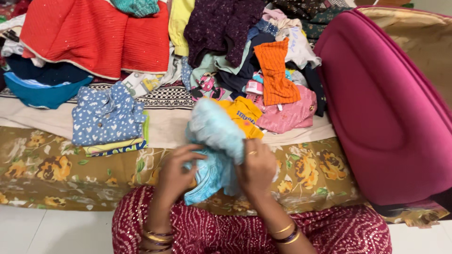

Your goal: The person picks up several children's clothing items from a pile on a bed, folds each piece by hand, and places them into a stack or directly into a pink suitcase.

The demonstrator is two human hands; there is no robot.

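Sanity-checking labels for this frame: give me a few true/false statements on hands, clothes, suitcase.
1. Both hands, left hand and right hand, grip a light blue garment. True.
2. The folded stack has a red top piece. False: blue with white hearts.
3. The magenta suitcase lies to the person's right. True.
4. The orange striped garment is neatly folded on the stack. False: it lies loose in the unsorted heap.

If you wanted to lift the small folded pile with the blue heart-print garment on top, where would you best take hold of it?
Probably by its near edge, coming from the person's side. The folded pile lies flat on the bed cover, its layered yellow-green edges showing toward the person, so fingers could slide underneath and lift all layers together. Loose clothes crowd its far side.
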